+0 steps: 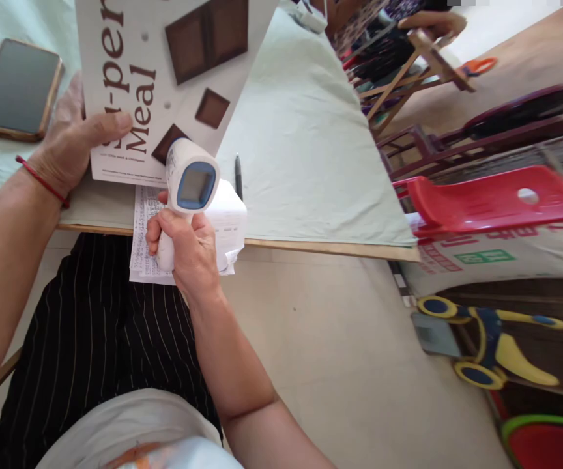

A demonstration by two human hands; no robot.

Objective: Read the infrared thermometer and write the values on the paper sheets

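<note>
On the white, flat cardboard pack printed with dark brown chocolate squares (169, 88), large brown sideways lettering shows "-per", its first letters partly covered, and "Meal", with a small line reading "Chia seed & Chickpea" and finer, illegible print along the bottom edge. The white woven sack with red and green printing (530, 251) bears partly hidden red characters and a green rectangular panel with pale characters, all unreadable, while the dense handwriting on the white paper sheets (141, 244) is too small to read.
</note>
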